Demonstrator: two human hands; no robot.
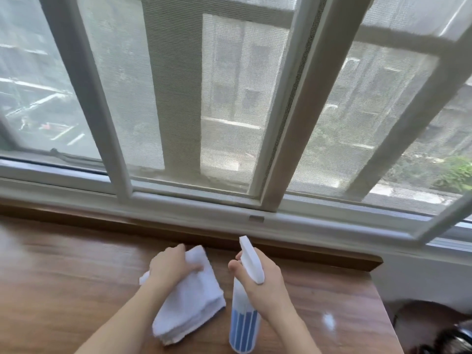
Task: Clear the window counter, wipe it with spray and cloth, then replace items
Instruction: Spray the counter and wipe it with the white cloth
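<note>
Wipe step in hand: left hand (pixel 171 263) grips cloth (pixel 190 297) on counter (pixel 63 272); right hand (pixel 265 284) just beside cloth, holds spray bottle (pixel 244 325) (nozzle toward window). Next: likely squeeze trigger, then wipe.

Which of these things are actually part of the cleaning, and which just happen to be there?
In use:
spray bottle, gripped by the right hand
white cloth, held by the left hand
wooden counter

Just there:
window frame
dark object at bottom right, too blurred to name

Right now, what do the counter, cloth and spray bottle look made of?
Counter: wood or wood-look laminate, brown grain, glossy glare.
Cloth: white terry, soft folded layers.
Spray bottle: likely plastic, translucent, blue stripes, opaque white head.
</note>
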